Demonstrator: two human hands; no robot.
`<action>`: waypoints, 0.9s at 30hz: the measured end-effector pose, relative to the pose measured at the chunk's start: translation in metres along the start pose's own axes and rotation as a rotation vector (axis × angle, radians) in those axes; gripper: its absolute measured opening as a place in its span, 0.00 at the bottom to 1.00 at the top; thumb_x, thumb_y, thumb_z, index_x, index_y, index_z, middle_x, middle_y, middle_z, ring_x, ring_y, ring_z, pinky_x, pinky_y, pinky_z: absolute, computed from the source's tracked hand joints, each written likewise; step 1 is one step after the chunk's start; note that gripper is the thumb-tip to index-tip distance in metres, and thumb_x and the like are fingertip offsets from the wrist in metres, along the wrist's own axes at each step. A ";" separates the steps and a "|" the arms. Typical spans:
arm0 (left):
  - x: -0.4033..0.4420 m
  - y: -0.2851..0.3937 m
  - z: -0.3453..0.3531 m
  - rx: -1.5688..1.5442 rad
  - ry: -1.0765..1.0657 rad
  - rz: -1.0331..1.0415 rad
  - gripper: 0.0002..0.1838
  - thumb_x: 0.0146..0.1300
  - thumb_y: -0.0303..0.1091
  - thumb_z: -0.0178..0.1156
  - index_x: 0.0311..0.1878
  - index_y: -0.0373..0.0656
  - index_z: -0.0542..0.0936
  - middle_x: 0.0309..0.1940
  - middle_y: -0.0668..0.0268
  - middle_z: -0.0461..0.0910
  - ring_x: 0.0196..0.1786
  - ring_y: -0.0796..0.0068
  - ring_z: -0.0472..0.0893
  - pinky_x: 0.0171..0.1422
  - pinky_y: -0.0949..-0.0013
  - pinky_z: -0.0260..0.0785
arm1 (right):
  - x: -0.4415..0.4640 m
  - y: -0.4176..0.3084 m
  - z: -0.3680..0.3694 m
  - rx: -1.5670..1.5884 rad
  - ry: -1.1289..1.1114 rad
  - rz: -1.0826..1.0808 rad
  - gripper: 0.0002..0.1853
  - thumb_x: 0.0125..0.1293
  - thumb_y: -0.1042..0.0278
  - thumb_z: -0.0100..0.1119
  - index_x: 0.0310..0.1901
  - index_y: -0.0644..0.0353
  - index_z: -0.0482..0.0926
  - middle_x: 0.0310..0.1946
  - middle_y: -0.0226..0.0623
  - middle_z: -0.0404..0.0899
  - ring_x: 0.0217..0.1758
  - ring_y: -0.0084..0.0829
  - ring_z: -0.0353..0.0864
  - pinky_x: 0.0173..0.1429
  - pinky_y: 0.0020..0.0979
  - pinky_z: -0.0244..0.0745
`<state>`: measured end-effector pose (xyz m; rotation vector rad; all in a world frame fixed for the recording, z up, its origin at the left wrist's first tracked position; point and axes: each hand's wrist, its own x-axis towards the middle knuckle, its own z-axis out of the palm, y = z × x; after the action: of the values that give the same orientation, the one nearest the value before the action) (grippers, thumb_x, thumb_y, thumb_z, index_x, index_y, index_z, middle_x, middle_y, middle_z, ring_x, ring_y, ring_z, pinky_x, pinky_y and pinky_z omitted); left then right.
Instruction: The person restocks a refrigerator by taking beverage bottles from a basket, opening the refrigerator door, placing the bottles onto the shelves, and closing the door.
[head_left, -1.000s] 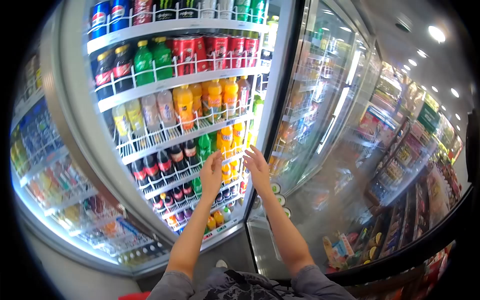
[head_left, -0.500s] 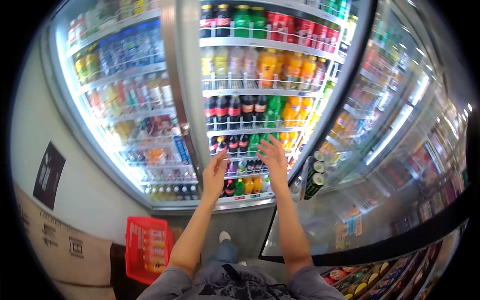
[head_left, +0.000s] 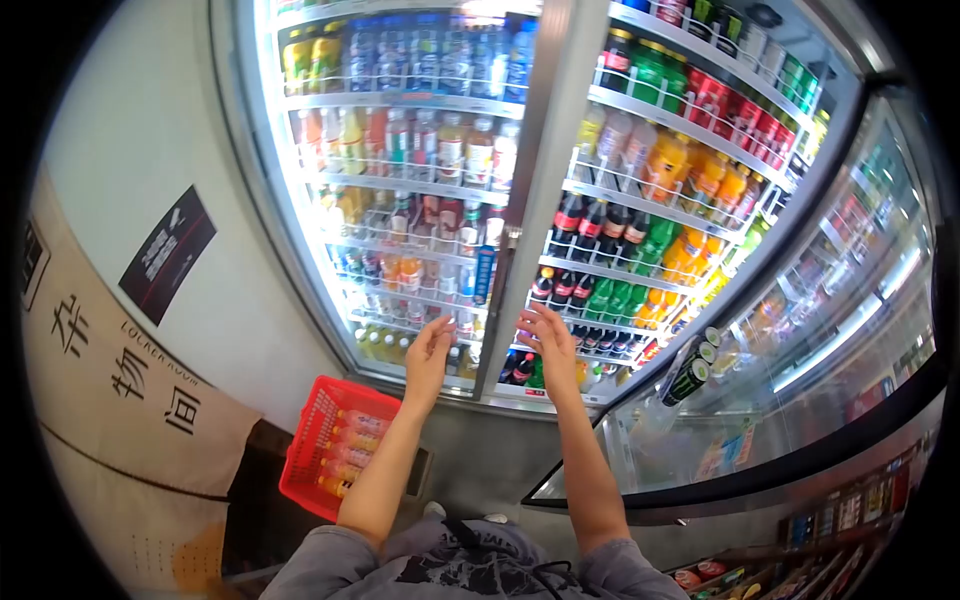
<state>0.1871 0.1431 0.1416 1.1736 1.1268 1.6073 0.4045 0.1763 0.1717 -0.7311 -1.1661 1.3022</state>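
Observation:
My left hand [head_left: 430, 354] is held out with nothing in it, its fingers loosely extended. It hovers before the lower part of the left fridge section, where rows of bottles stand behind the glass door's frame [head_left: 527, 130]. At about the same height, my right hand [head_left: 549, 343] is empty too, fingers apart and slightly bent. Behind it, cola bottles [head_left: 612, 222] and green soda bottles [head_left: 655, 240] line the right section's shelves. Neither hand touches a bottle.
The right fridge door [head_left: 720, 460] stands swung out to the right, with dark cans [head_left: 690, 375] by its inner side. A red basket [head_left: 318, 415] holding several bottles [head_left: 345, 460] sits on the floor at left. A printed curtain [head_left: 130, 390] hangs beside it.
My view has turned left, so the fridge and basket appear farther right. Both hands stay raised and empty, now a little lower in the picture.

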 end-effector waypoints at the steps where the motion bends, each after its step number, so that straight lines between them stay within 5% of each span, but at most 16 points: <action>1: -0.003 0.003 -0.018 0.013 0.034 -0.013 0.18 0.74 0.30 0.52 0.64 0.38 0.74 0.53 0.60 0.81 0.50 0.76 0.79 0.56 0.74 0.70 | 0.001 0.007 0.017 -0.004 -0.031 0.005 0.21 0.77 0.62 0.50 0.66 0.62 0.69 0.58 0.44 0.77 0.58 0.32 0.79 0.61 0.33 0.76; 17: -0.070 -0.004 -0.258 0.087 0.527 -0.113 0.18 0.76 0.37 0.52 0.62 0.39 0.76 0.52 0.63 0.81 0.52 0.76 0.79 0.59 0.72 0.69 | 0.011 0.134 0.229 0.007 -0.465 0.276 0.20 0.77 0.62 0.48 0.64 0.63 0.71 0.57 0.44 0.78 0.57 0.34 0.80 0.60 0.34 0.78; 27: -0.130 -0.029 -0.315 0.080 0.945 -0.187 0.16 0.75 0.34 0.52 0.60 0.40 0.77 0.51 0.65 0.81 0.49 0.78 0.79 0.55 0.74 0.71 | 0.037 0.195 0.297 0.065 -0.839 0.498 0.19 0.78 0.63 0.48 0.63 0.66 0.72 0.55 0.42 0.79 0.54 0.29 0.80 0.58 0.29 0.76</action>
<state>-0.0860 -0.0311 0.0336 0.2745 1.8193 2.0214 0.0564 0.1902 0.0905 -0.4302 -1.6404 2.1755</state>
